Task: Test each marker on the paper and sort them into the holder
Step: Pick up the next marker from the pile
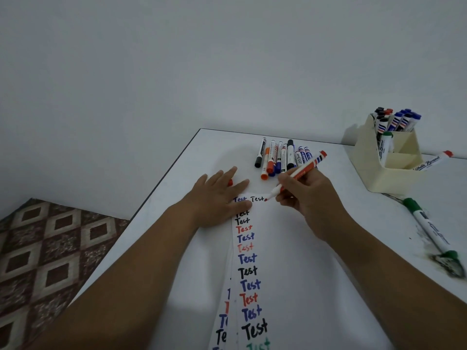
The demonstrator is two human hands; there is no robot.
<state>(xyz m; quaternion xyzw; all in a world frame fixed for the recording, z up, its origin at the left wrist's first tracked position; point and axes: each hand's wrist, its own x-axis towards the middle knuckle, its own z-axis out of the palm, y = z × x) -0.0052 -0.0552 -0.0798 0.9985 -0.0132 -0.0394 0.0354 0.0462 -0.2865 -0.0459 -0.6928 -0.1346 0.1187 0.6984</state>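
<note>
My right hand [307,195] grips an uncapped red marker [300,173], its tip touching the paper [283,248] just right of the top row of "Test" words. My left hand [218,198] lies flat with straight fingers on the paper's top left corner. A small red cap [230,182] peeks out between its fingers. Several capped markers [280,156] lie in a row beyond my hands. The cream holder [390,160] at the far right has several black, red, blue and one green marker standing in it.
A green marker [429,228] lies on the table at the right, its cap end in a dark smudge. Another white marker with a red cap [433,161] lies behind the holder. The table's left edge [161,185] drops to a patterned floor; a wall stands behind.
</note>
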